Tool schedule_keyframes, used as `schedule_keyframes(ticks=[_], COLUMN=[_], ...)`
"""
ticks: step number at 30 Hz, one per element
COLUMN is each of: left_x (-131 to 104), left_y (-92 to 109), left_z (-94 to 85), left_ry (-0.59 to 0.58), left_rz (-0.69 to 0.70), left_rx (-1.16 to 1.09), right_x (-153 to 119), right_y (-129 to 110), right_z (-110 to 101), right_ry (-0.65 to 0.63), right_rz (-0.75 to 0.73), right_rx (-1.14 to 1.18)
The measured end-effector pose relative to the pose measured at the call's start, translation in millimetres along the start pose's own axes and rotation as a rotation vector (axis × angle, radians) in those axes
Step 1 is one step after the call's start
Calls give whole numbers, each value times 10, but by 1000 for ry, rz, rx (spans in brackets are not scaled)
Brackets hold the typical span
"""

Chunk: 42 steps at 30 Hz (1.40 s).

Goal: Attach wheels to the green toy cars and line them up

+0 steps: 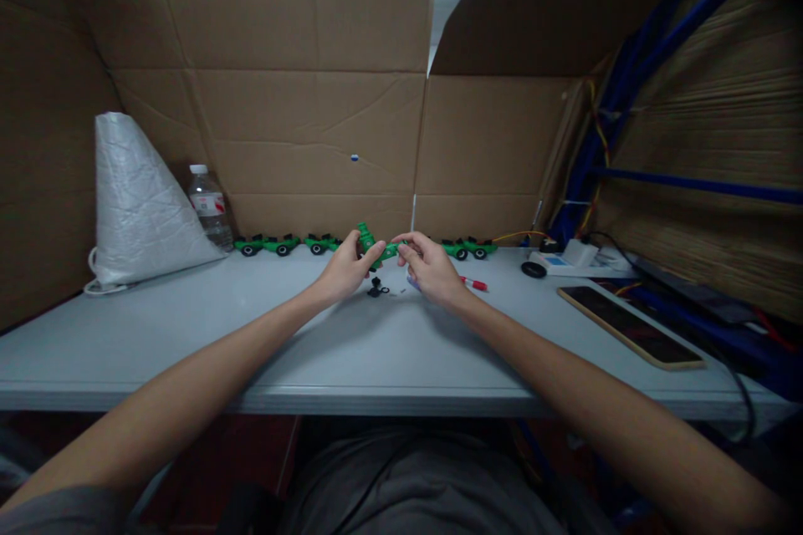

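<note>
My left hand (350, 265) is closed around a green plastic toy car part (365, 236), raised just above the table. One end of the part stands up past the fingers, and another stretches right toward my right hand (432, 266). At that right end, the thumb and fingertips of my right hand are pinched together. Whether a small piece sits between them is too small to tell. Beneath the hands lie small black plastic parts (375, 291), a little black ring (385, 290) and tiny thin bits. A red-capped marker (475, 283) lies beside my right wrist, partly hidden.
Along the cardboard back wall stand several green toy cars (268, 246). To the left are a silvery bag (141, 209) and a water bottle (209, 205). At right lie a phone (627, 326), a black disc (533, 269) and a power strip (570, 261) with cables.
</note>
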<state>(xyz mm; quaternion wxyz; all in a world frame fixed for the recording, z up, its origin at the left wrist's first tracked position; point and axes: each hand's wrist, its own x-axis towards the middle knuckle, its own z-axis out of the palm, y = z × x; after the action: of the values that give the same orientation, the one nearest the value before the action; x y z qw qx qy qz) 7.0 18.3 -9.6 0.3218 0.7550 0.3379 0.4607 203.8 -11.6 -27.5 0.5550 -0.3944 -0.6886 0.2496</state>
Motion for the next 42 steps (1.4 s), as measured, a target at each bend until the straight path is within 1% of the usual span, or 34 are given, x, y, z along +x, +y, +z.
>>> schedule_keyframes(ticks=[3, 9, 13, 16, 18, 21, 24, 27, 33, 39, 42], left_x=[12, 27, 41, 57, 65, 68, 61, 52, 34, 1, -17], left_y=[-46, -62, -54, -53, -42, -13, 14, 32, 87, 146, 173], left_z=[-2, -56, -76, -72, -68, -63, -55, -46, -42, -44, -46], left_ry=[27, 82, 123, 170, 177, 154, 136, 137, 43, 34, 30], left_rz=[43, 128, 126, 112, 89, 13, -48, -79, -96, -176, -202], left_rx=[27, 195, 238, 243, 201, 88, -15, -83, -179, -322, -364], right_x=[3, -7, -13, -17, -22, -30, -40, -59, -103, -97, -99], right_y=[20, 36, 38, 26, 20, 28, 48, 57, -9, -58, -60], right_z=[-18, -20, -48, -68, -71, -64, -50, -38, -31, -42, -32], right_ry=[28, 66, 77, 43, 1, -92, -176, -246, -275, -315, -289], right_rz=[-13, 4, 33, 32, 25, -3, -39, -67, -56, -59, -82], right_rx=[-64, -136, -221, -347, -434, -529, -566, -564, -580, -587, -588])
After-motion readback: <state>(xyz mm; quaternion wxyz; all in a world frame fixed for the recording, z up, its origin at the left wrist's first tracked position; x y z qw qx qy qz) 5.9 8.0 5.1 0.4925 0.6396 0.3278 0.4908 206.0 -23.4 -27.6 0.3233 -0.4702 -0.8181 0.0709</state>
